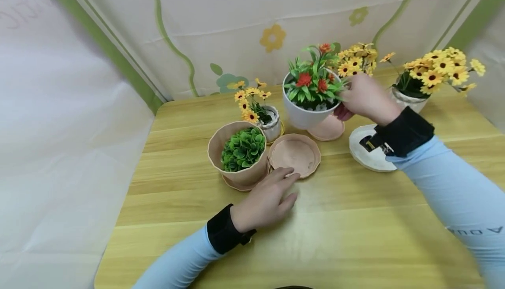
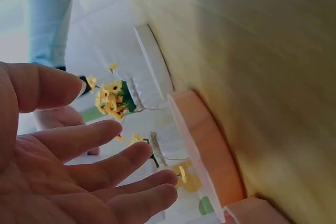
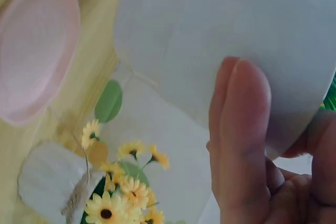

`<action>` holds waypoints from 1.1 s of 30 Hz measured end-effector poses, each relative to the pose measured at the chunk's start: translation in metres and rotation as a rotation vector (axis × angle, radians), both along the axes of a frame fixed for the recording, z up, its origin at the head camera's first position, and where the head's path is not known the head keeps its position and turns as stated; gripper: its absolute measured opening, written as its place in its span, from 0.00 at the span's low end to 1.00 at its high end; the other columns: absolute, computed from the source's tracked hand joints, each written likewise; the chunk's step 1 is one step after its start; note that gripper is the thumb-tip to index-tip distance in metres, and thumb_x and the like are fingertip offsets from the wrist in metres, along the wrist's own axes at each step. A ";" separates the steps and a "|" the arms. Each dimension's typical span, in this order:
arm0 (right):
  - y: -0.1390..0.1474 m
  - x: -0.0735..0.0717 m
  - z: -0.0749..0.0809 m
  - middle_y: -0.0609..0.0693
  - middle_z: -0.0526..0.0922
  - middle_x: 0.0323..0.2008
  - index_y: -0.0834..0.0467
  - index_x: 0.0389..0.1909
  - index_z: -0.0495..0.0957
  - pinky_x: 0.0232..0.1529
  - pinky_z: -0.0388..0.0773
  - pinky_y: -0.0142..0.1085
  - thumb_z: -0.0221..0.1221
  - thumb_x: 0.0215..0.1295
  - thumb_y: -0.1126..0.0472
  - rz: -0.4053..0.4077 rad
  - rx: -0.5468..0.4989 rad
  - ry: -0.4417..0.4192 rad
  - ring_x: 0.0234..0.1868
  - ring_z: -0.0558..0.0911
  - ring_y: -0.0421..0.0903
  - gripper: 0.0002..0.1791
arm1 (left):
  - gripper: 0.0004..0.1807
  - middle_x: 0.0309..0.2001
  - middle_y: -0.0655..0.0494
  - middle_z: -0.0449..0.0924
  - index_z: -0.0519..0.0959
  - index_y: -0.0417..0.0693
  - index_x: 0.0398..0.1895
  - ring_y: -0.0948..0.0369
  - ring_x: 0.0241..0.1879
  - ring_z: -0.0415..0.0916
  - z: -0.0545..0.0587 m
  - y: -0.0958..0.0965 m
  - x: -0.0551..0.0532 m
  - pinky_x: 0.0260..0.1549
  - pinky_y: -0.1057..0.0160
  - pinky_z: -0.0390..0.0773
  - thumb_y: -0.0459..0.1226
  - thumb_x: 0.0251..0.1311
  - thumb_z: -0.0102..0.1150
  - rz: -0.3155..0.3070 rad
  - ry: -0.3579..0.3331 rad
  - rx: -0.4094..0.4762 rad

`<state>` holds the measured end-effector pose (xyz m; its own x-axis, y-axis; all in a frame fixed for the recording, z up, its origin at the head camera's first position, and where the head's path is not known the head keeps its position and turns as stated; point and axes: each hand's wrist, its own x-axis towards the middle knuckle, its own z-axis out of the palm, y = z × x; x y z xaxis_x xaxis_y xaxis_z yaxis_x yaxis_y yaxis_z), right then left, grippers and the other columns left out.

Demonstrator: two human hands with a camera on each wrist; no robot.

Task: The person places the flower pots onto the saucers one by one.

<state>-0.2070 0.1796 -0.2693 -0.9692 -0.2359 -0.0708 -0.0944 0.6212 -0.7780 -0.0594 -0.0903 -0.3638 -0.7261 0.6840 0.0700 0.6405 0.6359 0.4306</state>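
My right hand point(image 1: 363, 96) grips the rim of a white flowerpot point(image 1: 304, 115) holding green leaves and red flowers. In the right wrist view its fingers lie along the outside of the white pot point(image 3: 178, 35), which hangs above the table. Just below it lies a small pink saucer point(image 1: 330, 129). My left hand point(image 1: 266, 201) has its fingers spread loosely by the near edge of a beige-pink saucer point(image 1: 293, 155) and holds nothing. Whether its fingertips touch that saucer is unclear. Beside the left hand, a pinkish pot point(image 1: 248, 170) with a leafy green plant stands on its own saucer.
A small pot with yellow flowers point(image 1: 272, 124) stands behind the pinkish pot. More yellow flowers point(image 1: 355, 61) are behind my right hand, and another yellow-flowered pot point(image 1: 412, 100) is at the right. A white saucer point(image 1: 367, 155) lies under my right wrist. Patterned cloth point(image 1: 236, 30) hangs behind the table.
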 end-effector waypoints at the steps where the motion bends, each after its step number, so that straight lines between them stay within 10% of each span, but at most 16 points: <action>1: -0.002 0.005 -0.003 0.59 0.84 0.22 0.75 0.46 0.75 0.24 0.84 0.42 0.40 0.73 0.66 0.010 -0.006 0.004 0.22 0.85 0.51 0.18 | 0.26 0.68 0.40 0.66 0.68 0.38 0.70 0.51 0.68 0.63 0.000 -0.001 0.000 0.68 0.55 0.62 0.40 0.73 0.52 0.004 -0.006 -0.002; 18: -0.020 0.042 -0.042 0.54 0.82 0.18 0.65 0.67 0.69 0.23 0.83 0.44 0.44 0.71 0.67 0.157 0.069 -0.055 0.18 0.83 0.50 0.24 | 0.30 0.73 0.37 0.56 0.60 0.34 0.73 0.49 0.74 0.50 -0.008 -0.007 0.002 0.71 0.54 0.55 0.40 0.74 0.49 0.099 -0.129 -0.023; 28: -0.002 0.049 -0.043 0.51 0.81 0.18 0.65 0.39 0.79 0.25 0.82 0.41 0.46 0.72 0.65 0.170 0.172 -0.100 0.19 0.83 0.48 0.13 | 0.36 0.75 0.33 0.47 0.52 0.34 0.76 0.48 0.75 0.44 -0.010 -0.004 -0.002 0.71 0.53 0.54 0.41 0.73 0.50 0.138 -0.178 0.004; 33: 0.011 0.051 -0.043 0.52 0.81 0.19 0.66 0.43 0.78 0.23 0.83 0.41 0.45 0.72 0.64 0.164 0.164 -0.114 0.20 0.83 0.49 0.13 | 0.42 0.77 0.37 0.37 0.39 0.36 0.78 0.55 0.76 0.36 -0.011 0.001 -0.010 0.72 0.56 0.47 0.40 0.71 0.50 0.189 -0.365 0.173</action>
